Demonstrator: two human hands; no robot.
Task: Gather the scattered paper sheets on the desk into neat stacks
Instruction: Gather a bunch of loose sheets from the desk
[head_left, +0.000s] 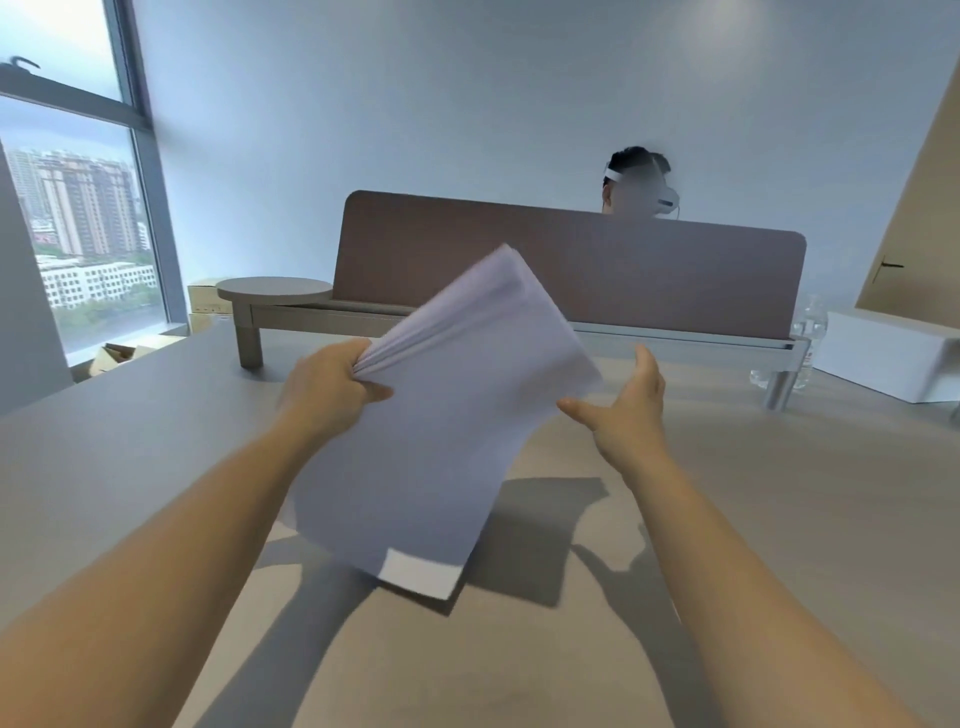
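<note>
A thick bundle of white paper sheets (447, 415) hangs in the air above the desk (753, 545), tilted, its lower corner pointing down toward me. My left hand (332, 384) grips the bundle at its left edge, where the sheets fan out. My right hand (623, 405) is just to the right of the bundle with fingers straight and thumb spread, close to its right edge; whether it touches the paper is unclear. The bundle casts a dark shadow on the desk beneath it. No loose sheets show on the visible desk surface.
A brown divider panel (566, 270) stands across the desk's far side, with a round side shelf (272, 288) at its left end. A person wearing a headset (636, 182) sits behind it. A white box (883, 353) and a clear bottle (810, 332) are at right.
</note>
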